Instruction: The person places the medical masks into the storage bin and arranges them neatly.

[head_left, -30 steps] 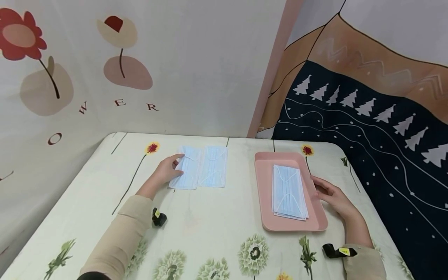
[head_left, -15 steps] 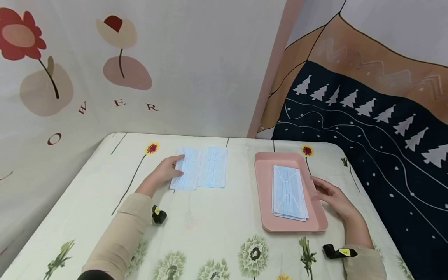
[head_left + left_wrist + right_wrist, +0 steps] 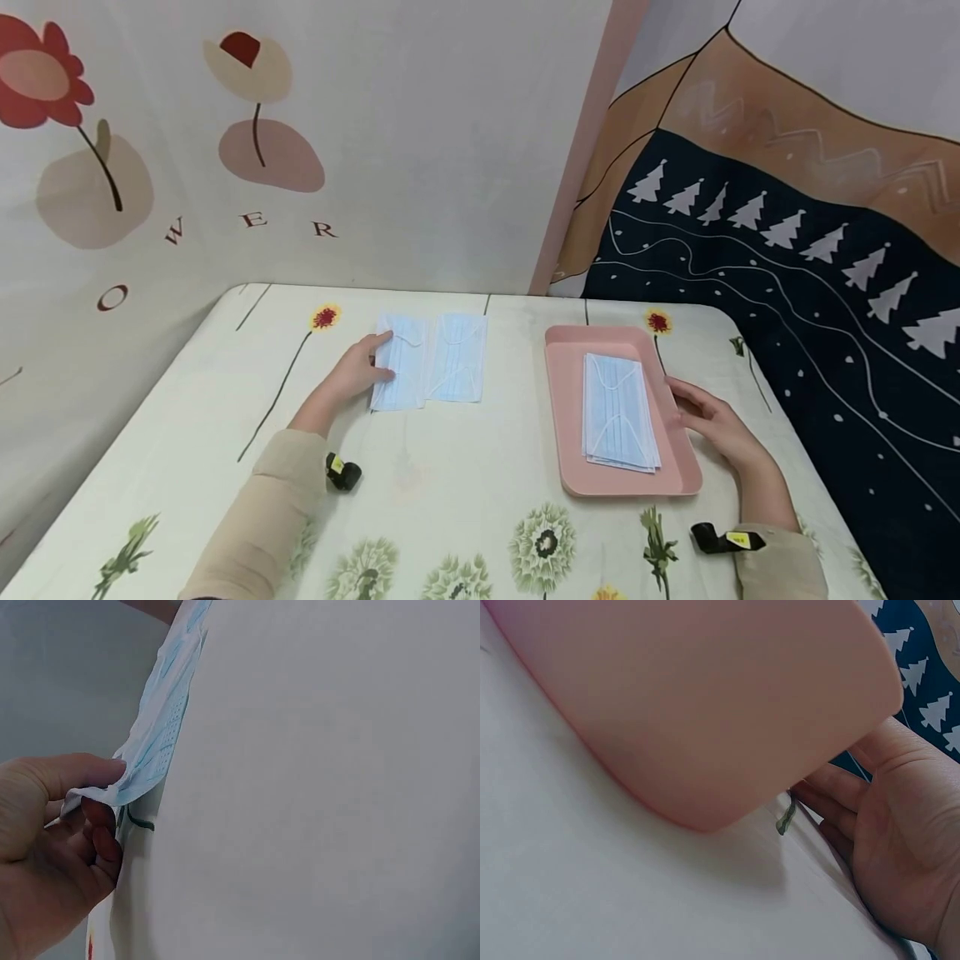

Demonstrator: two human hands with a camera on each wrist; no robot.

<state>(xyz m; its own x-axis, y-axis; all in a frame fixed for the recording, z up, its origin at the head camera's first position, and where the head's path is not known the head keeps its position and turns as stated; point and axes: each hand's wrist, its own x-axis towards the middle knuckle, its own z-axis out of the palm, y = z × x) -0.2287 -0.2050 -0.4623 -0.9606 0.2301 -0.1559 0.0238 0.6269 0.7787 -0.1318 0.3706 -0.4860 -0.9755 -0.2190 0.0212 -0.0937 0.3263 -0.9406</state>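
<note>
My left hand (image 3: pixel 360 367) pinches the left edge of a light-blue disposable face mask (image 3: pixel 405 367); in the left wrist view, the thumb lies on top of the mask (image 3: pixel 161 739) with fingers beneath it. Right beside it, a second face mask (image 3: pixel 457 358) lies flat on the table. Further right, a pink tray (image 3: pixel 566 417) carries a small stack of similar masks (image 3: pixel 618 412). My right hand (image 3: pixel 716 421) touches the tray's right rim with loosely extended fingers. In the right wrist view, the tray wall (image 3: pixel 727 712) hides the thumb's tip.
A white cloth printed with flowers covers the table (image 3: pixel 465 458). Behind the table hangs a pale backdrop (image 3: pixel 435 167) with flower prints. At the right a dark curtain (image 3: pixel 750 292) with white trees drops past the table edge.
The mask in my left hand has shifted slightly right and toward me at its lower end, coming straighter beside the second mask. My right hand and the tray stay in place.
</note>
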